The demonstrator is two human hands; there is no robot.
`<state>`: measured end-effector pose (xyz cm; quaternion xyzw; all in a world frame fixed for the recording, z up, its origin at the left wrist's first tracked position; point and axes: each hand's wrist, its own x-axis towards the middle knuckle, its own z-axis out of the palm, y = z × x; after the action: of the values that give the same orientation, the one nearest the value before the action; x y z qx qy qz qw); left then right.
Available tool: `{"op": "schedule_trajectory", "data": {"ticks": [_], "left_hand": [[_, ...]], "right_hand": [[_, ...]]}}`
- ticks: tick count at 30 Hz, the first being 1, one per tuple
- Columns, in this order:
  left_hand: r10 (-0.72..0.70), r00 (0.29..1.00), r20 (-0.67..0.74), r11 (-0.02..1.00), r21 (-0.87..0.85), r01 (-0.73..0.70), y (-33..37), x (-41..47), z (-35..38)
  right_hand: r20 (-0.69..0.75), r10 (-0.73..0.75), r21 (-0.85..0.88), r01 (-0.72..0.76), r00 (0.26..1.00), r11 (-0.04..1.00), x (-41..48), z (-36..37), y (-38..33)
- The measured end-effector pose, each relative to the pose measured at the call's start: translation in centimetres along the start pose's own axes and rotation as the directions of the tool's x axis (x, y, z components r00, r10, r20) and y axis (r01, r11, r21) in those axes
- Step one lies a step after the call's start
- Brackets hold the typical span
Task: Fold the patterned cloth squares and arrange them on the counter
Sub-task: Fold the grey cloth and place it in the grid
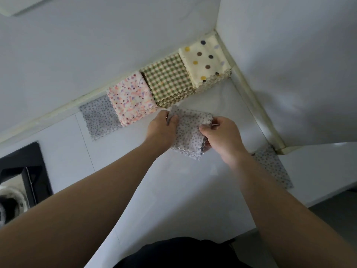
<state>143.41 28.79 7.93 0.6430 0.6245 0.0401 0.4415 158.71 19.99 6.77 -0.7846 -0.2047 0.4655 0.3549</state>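
Grey dotted cloth (pixel 190 132) mid-fold, left hand (pixel 164 129) and right hand (pixel 224 138) fingers (pixel 203 130) pinching it; next likely onto 10 o'clock grey square (pixel 97 118).

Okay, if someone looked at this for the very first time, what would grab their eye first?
The left hand and right hand gripping a grey dotted cloth over the middle of the counter. Behind them, three neat piles line the wall: a pink speckled pile, a green checked pile, and a cream spotted pile in the corner.
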Motion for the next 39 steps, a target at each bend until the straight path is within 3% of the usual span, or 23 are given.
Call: {"op": "schedule_trajectory", "data": {"ticks": [7,17,22,26,29,34,39], "left_hand": [[-0.019,0.998,-0.054,0.998,0.061,0.023,0.6,2.3,1.1],[0.002,0.997,-0.079,0.989,0.148,0.010,0.0,2.1,1.5],[-0.006,0.993,-0.119,0.959,0.282,0.039,0.0,1.6,1.7],[-0.039,0.998,-0.057,0.963,0.263,0.053,-0.2,1.8,1.9],[-0.079,0.996,-0.037,0.975,0.204,0.085,-0.4,1.9,1.7],[-0.085,0.996,0.008,0.996,-0.008,0.085,0.1,0.4,1.5],[-0.109,0.992,0.057,0.953,-0.278,0.121,0.6,-1.5,1.2]], "right_hand": [[-0.079,-0.116,-0.277,0.090,0.990,0.956,2.7,-0.2,0.2],[-0.054,-0.089,-0.205,0.076,0.995,0.976,2.1,-0.3,0.2],[-0.029,-0.073,-0.464,0.052,0.997,0.884,1.7,0.3,0.0],[0.014,-0.061,-0.611,0.057,0.998,0.790,0.9,1.1,-0.4],[0.015,-0.088,-0.558,0.082,0.996,0.826,0.4,1.2,-0.2],[0.015,-0.070,-0.281,0.072,0.997,0.957,-1.3,0.1,1.2],[-0.045,-0.152,-0.167,0.143,0.987,0.976,-3.0,-0.6,2.9]]}}
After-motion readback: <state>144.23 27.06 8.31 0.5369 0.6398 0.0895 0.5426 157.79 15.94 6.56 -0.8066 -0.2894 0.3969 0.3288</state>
